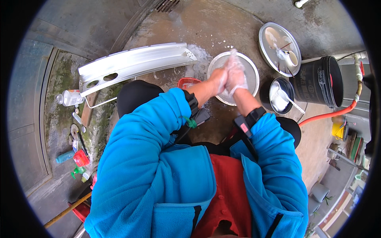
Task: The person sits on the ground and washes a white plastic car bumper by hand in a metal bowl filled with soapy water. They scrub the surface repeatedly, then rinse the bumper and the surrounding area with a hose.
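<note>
My left hand (221, 76) and my right hand (236, 76) are pressed together over a round, pale-rimmed basin (253, 70) of greyish liquid. Both are wet and covered in white suds; whether something thin lies between the palms cannot be made out. A red plastic basket (188, 79) stands just left of the basin, partly behind my left forearm. To the right, a black bucket (263, 95) holds something white and a white long-handled ladle or scoop (285, 96). Foam (200, 59) lies on the wet floor beside the basin.
A long white metal piece with oval holes (134, 64) lies at left, near a plastic bottle (71, 98). At upper right a large metal basin (263, 50) holds water, a bowl and sticks. Beside it are a big black bucket (312, 81) and an orange hose (330, 114).
</note>
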Available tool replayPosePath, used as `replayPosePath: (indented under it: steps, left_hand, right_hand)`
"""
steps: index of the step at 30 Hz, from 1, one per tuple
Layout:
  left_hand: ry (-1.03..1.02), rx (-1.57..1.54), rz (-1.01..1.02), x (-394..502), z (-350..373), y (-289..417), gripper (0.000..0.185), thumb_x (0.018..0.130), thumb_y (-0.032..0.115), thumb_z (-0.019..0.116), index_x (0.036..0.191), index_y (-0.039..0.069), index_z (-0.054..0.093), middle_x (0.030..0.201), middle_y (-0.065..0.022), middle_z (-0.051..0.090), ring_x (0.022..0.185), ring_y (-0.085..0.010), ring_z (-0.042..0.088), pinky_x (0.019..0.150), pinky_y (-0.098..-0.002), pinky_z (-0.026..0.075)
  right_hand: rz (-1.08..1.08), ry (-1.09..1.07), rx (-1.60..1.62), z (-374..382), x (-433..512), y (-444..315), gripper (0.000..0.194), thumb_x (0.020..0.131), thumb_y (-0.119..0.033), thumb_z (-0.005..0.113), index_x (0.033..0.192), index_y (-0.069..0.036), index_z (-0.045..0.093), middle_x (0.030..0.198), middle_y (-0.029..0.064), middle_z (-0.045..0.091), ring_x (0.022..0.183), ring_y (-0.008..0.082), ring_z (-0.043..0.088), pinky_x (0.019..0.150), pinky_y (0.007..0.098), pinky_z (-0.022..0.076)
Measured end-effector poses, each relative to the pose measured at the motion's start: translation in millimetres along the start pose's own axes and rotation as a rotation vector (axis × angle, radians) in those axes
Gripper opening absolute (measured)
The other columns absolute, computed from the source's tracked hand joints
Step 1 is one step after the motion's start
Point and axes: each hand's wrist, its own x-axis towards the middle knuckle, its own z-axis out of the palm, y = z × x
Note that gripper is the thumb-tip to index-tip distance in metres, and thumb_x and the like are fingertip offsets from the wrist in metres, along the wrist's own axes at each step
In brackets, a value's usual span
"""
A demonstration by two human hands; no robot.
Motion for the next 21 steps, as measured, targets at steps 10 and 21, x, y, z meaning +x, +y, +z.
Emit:
replayPosePath:
  steps: [10, 21]
  left_hand:
    - [0.078, -0.069, -0.006, -1.8, -0.1, 13.1, 0.064, 0.091, 0.056, 0.048, 0.122, 0.0, 0.051, 0.111, -0.0121, 0.061, 0.1, -0.0247, 0.059, 0.09, -0.0408, 0.048]
    - [0.097, -0.119, 0.028, 2.5, -6.7, 12.2, 0.054, 0.094, 0.053, 0.045, 0.118, 0.006, 0.055, 0.117, -0.0115, 0.06, 0.107, -0.0253, 0.056, 0.096, -0.041, 0.043]
  right_hand:
    - [-0.085, 0.129, 0.978, 11.4, -8.5, -13.7, 0.055, 0.1, -0.039, 0.034, 0.137, 0.002, 0.037, 0.131, 0.017, 0.047, 0.12, 0.0221, 0.043, 0.103, 0.0315, 0.0303]
    - [-0.376, 0.26, -0.029, 29.4, -6.5, 1.1, 0.05, 0.099, -0.024, 0.026, 0.146, -0.006, 0.025, 0.15, 0.0169, 0.026, 0.134, 0.028, 0.034, 0.108, 0.0321, 0.0276]
